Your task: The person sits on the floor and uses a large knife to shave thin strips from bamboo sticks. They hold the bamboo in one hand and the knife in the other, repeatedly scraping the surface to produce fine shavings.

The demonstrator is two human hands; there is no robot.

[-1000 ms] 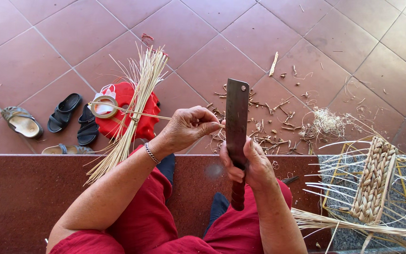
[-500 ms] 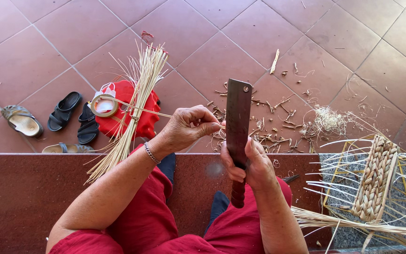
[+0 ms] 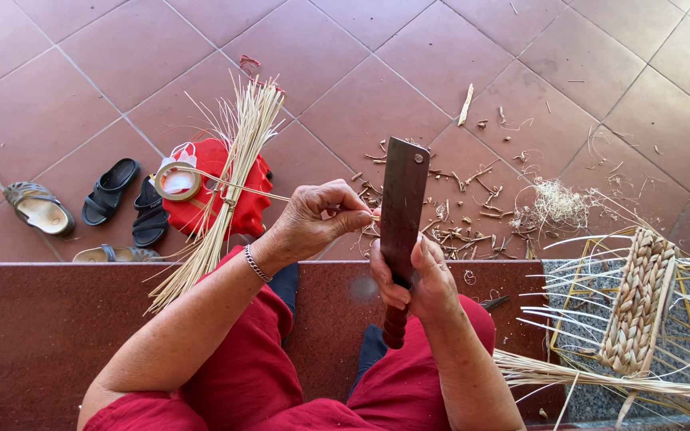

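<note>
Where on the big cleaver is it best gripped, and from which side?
By the turned dark-red handle below the blade, from the person's own side. The cleaver stands upright, blade pointing away, and its handle alone is round and blunt. The right hand has its grip there, fingers wrapped round. The left hand holds a thin strip against the blade edge, so that side seems best avoided.

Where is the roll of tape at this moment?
In the head view the roll of tape lies on the left, on the red bag on the tiled floor, beside the bundle of straw and right of the black sandals.
</note>
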